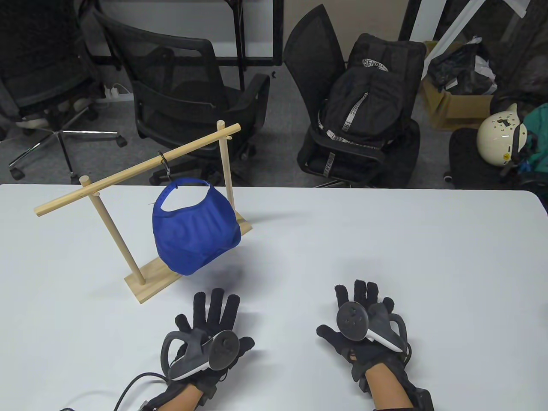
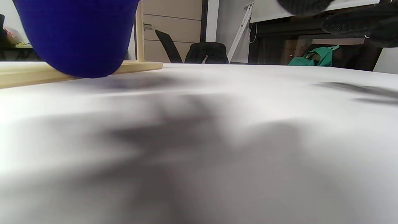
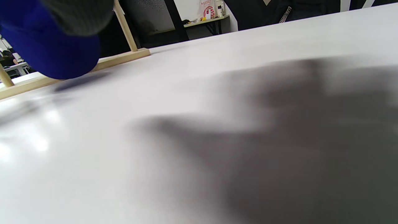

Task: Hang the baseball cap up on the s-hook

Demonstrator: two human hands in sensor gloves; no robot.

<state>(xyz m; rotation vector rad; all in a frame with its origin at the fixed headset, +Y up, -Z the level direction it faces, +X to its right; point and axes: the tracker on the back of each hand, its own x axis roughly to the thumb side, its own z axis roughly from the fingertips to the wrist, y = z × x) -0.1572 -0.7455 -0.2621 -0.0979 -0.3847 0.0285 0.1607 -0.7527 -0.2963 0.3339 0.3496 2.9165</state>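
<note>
A blue baseball cap [image 1: 195,231] hangs by its back strap from a dark s-hook [image 1: 165,165] on the crossbar of a wooden rack [image 1: 141,167]. The cap's crown hangs just above the rack's base. It fills the top left of the left wrist view [image 2: 77,34] and of the right wrist view [image 3: 53,53]. My left hand [image 1: 209,317] lies flat on the table with fingers spread, in front of the cap and apart from it. My right hand [image 1: 359,312] lies flat with fingers spread further right. Both hands hold nothing.
The white table [image 1: 385,257] spreads to the right and front. The rack's wooden base [image 1: 147,280] stands at the left middle. Behind the far edge are office chairs [image 1: 180,85], a black backpack [image 1: 368,107] on a chair, and a white helmet [image 1: 498,135].
</note>
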